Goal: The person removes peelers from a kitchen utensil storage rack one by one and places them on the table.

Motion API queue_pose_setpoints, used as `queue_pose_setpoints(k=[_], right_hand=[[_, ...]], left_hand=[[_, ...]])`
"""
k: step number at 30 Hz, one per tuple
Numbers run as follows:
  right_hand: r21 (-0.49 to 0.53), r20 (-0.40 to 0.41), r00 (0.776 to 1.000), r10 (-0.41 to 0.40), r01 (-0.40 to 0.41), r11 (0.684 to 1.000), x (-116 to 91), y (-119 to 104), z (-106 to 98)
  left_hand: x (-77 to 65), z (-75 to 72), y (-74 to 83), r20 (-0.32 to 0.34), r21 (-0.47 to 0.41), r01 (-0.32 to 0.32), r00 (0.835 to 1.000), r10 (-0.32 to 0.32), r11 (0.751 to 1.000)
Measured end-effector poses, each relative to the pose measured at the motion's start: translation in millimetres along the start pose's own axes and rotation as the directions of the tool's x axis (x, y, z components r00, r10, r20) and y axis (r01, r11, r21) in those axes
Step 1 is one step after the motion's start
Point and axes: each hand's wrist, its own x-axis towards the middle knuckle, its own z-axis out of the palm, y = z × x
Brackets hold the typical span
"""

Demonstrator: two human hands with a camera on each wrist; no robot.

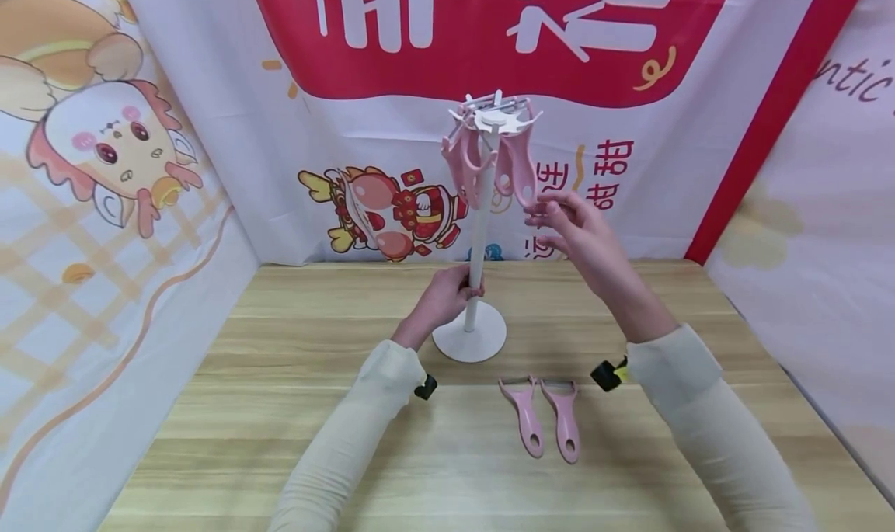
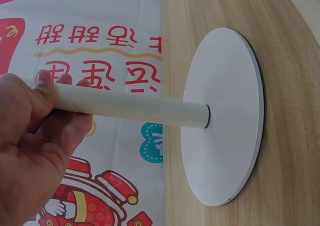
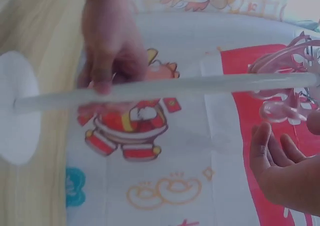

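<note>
My left hand (image 1: 442,295) grips the white pole (image 2: 125,107) of an upright stand low down, a little above its round base (image 2: 225,116). Several pink peelers (image 1: 519,167) hang by their heads from the hooked white top (image 1: 493,119), handles downward. My right hand (image 1: 583,233) is raised to the right of the pole, fingers loosely bent. Its fingertips come right up to the lower end of the rightmost hanging peeler's handle. In the right wrist view that handle end (image 3: 272,111) shows just above the fingers, with nothing enclosed by them.
Two more pink peelers, a left one (image 1: 526,419) and a right one (image 1: 563,423), lie side by side in front of the base on the wooden table (image 1: 294,408). A printed cloth (image 1: 391,128) hangs behind the stand, with patterned cloth at both sides.
</note>
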Motion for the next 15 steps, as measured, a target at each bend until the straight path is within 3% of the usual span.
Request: queue_pose_setpoints(k=[6, 10, 15], right_hand=[[0.168, 0.035, 0.997, 0.074, -0.079, 0.983, 16.6, -12.9, 12.8], [0.228, 0.017, 0.993, 0.114, -0.115, 0.967, 23.7, -16.4, 15.5], [0.263, 0.031, 0.994, 0.103, -0.108, 0.959, 26.4, -19.5, 20.0]], left_hand=[[0.8, 1.7, -1.8, 0.004, 0.025, -0.016, 1.0, 0.016, 1.0], [0.9, 1.0, -1.9, 0.003, 0.015, -0.023, 1.0, 0.023, 1.0], [0.5, 0.4, -2.8, 0.0, 0.011, -0.032, 0.999, 0.032, 0.999]])
